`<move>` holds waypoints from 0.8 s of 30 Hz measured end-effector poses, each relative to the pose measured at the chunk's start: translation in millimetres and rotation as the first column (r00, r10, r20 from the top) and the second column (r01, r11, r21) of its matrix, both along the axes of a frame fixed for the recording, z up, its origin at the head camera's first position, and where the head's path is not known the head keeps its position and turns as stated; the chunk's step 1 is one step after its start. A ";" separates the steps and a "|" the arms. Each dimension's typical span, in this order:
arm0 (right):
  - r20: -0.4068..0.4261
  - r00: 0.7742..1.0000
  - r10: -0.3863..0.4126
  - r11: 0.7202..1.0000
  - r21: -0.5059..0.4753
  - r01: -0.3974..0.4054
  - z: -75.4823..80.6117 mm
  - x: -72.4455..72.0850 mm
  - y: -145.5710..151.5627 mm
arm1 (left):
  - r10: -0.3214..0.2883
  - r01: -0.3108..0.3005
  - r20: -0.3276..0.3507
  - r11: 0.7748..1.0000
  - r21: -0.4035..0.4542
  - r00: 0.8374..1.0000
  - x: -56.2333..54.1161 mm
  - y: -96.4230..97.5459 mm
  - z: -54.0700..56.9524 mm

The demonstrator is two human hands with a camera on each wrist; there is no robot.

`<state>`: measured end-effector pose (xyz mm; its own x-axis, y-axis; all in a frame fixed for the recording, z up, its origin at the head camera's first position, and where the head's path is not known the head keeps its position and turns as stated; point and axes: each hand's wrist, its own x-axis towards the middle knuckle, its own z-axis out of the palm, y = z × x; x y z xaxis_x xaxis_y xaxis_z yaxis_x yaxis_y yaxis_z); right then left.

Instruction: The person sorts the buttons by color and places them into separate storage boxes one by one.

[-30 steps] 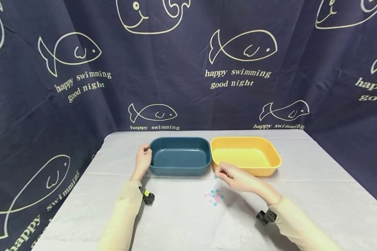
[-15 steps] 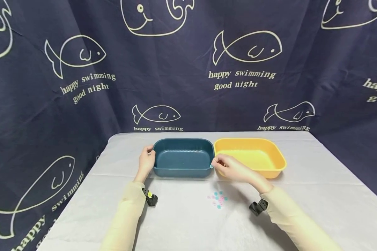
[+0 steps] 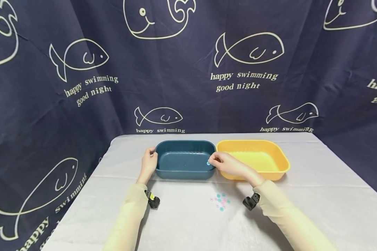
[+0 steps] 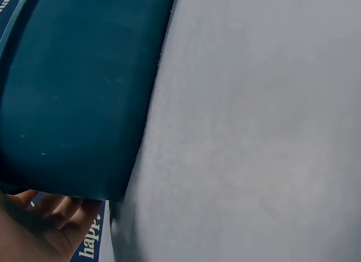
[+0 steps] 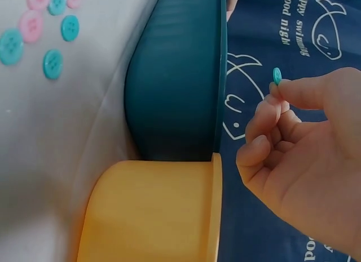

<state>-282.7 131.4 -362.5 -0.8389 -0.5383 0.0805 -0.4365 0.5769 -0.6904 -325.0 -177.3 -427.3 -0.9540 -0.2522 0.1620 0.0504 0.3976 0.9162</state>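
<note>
In the right wrist view my right hand (image 5: pixel 310 138) pinches a small teal button (image 5: pixel 277 76) between thumb and forefinger. The head view shows this right hand (image 3: pixel 228 164) over the right end of the dark blue plastic bin (image 3: pixel 185 175), by its meeting edge with the yellow bin (image 3: pixel 267 175). At the blue bin's left end, my left hand (image 3: pixel 149 162) grips the wall, fingers curled at the rim; the left wrist view shows its fingers (image 4: pixel 72 214) against the bin's end. Several loose teal buttons (image 5: pixel 53 63) and pink buttons (image 5: pixel 30 26) lie on the cloth.
Both bins stand side by side on a table with a pale grey cloth (image 3: pixel 182 216). Behind and at the sides hangs a navy curtain (image 3: pixel 191 80) printed with fish and words. A black wrist camera (image 3: pixel 154 201) sits on the left sleeve, another (image 3: pixel 250 201) on the right.
My right hand has moved left and away from me with the teal button, from the yellow bin's front to over the blue bin's right end. The left hand stays on the blue bin.
</note>
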 end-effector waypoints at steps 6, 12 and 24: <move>0.033 0.999 -0.007 1.000 -0.016 0.008 -2.6 -11.9 -6.5 | -0.002 0.002 0.000 1.000 0.005 1.000 0.1 -0.3 -1.1; 0.026 1.000 -0.013 1.000 -0.003 0.013 -3.5 -22.1 -13.3 | 0.008 -0.008 0.002 1.000 0.006 1.000 1.0 -1.4 -1.2; 0.029 0.999 -0.025 0.999 0.044 0.023 -1.7 -39.5 -25.3 | 0.006 -0.006 0.002 1.000 -0.021 1.000 0.4 1.3 -0.1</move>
<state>-322.2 106.1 -364.1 -0.8533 -0.5205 0.0321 -0.4019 0.6171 -0.6765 -324.6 -176.0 -427.4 -0.9530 -0.2541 0.1649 0.0458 0.4173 0.9076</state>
